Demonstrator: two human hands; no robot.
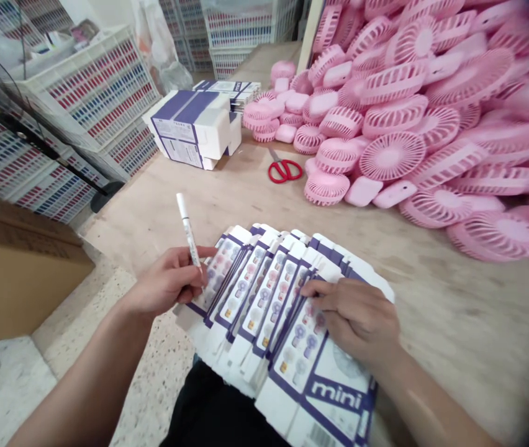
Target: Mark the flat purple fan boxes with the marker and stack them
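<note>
Forearms, left (82,372) and right (427,385), lay nearest the camera, angled inward towards the fanned row of flat cartons (264,298), taken as landmark. The row was spread from left to right on the near side of the wooden table (153,205), its near end above your dark-clothed lap (213,410). Each carton's long axis ran away from you, tilted rightward at the far end. Your left hand (164,282) was at the row's left end, nearer the leftmost carton, which lay just under and to the right of its fingers. It was closed on a white pen (187,233) between thumb and fingers; the pen's upper end leaned left, across the cartons' axis. Contact of its lower end with the card: could not tell. Your right hand (362,316) lay palm down over the row's right part, fingers partly curled, fingertips at the carton edges; whether they pinched one, could not tell. Beyond the row lay red-handled scissors (279,171); beyond and left, box-shaped cartons (185,127); beyond and right, heaped pink fans (392,155).
</note>
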